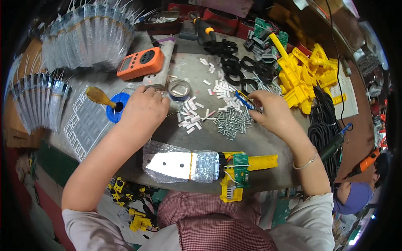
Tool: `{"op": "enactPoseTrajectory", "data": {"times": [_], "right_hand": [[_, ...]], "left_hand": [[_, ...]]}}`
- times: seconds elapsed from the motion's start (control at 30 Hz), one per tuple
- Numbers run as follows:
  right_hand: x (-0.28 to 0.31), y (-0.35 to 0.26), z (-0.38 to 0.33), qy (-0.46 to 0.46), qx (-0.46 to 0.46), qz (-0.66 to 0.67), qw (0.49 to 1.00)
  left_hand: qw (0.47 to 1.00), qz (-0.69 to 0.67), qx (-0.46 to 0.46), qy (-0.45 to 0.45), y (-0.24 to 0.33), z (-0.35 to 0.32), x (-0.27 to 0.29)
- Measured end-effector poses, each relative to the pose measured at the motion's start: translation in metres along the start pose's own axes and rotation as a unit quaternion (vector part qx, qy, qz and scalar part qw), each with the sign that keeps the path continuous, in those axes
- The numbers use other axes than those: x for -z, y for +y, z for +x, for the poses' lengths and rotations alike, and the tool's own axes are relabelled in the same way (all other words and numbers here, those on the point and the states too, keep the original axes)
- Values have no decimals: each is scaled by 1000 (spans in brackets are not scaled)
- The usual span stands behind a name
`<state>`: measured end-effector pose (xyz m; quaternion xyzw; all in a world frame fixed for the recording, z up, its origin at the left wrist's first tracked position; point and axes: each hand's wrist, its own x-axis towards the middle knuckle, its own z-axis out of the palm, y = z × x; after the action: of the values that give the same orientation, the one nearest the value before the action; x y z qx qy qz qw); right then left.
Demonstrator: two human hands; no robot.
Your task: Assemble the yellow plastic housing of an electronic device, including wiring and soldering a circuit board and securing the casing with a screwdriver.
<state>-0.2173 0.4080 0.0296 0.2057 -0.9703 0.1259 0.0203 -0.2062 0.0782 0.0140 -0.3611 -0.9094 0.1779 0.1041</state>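
My left hand is above the bench between the blue spool and a tape roll. Its fingers are curled together, and a thin wire-like line shows beside them; what they hold is hidden. My right hand has its fingers closed on a small hand tool with blue and yellow handles, over a heap of screws. Nearer me lies a part in clear bubble wrap, joined to a yellow plastic housing with a green circuit board.
Small white pieces lie scattered mid-bench. An orange meter stands behind my left hand. Wrapped parts fill the far left. Black rings, yellow housings and black cables crowd the right. A wooden-handled tool leans in the spool.
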Motion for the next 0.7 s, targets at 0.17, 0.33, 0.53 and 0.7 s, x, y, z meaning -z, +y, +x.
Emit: {"op": "enactPoseTrajectory", "data": {"times": [0.17,0.33,0.53,0.7], "right_hand": [[-25,8,5,65,-2,-82,995],[-24,7,13,58,-29,-105,992],[0,2,16,163,-39,46,985],[44,-24,10,139,-95,538,826]], "left_hand": [[868,-447,176,127,20,9,15],[522,-815,228,109,28,17,23],[474,-842,224,126,29,15,21],[489,-821,249,160,31,15,19]]}}
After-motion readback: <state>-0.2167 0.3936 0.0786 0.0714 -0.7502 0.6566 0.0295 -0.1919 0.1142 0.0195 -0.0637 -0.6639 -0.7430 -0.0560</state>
